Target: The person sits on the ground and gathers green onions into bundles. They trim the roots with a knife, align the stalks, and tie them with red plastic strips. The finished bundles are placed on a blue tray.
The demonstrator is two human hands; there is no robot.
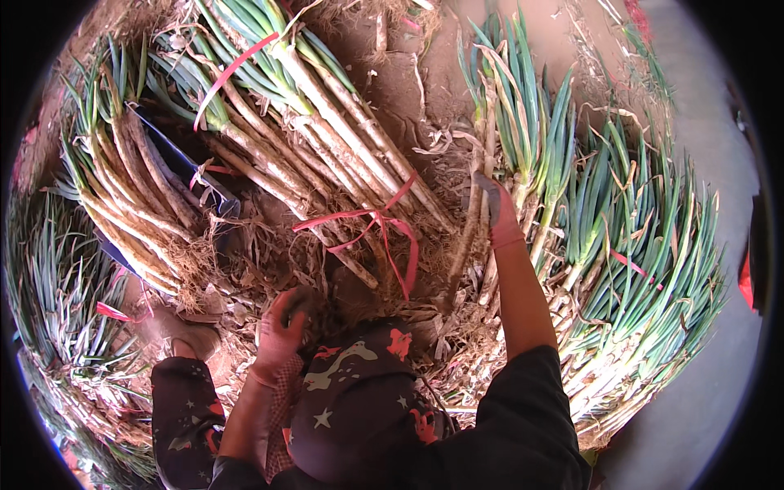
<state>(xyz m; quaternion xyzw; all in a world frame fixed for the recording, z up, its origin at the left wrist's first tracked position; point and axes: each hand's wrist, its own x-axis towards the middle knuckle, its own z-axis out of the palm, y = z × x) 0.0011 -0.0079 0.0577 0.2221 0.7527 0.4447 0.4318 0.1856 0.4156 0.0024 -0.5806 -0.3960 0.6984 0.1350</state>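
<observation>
My right hand [503, 214], in a pink glove with dark fingertips, is closed around long green onion stalks [471, 236] beside the heap on the right. Their green tops [520, 110] point away from me. My left hand [285, 327], in a matching glove, is by my knee with its fingers bent; whether anything is in it cannot be told. In front of me lies a bundle of long green onions [343, 135], roots towards me. A pink plastic tie [236, 73] crosses its upper part, and another pink tie [373, 215] lies looped around the lower stalks.
To the left, a smaller group of green onions [131, 190] rests on a dark blue support [165, 144]. Large heaps of green onions stand at the right [637, 245] and far left [55, 275]. Dry leaf scraps [447, 331] cover the ground around my shoe [177, 331].
</observation>
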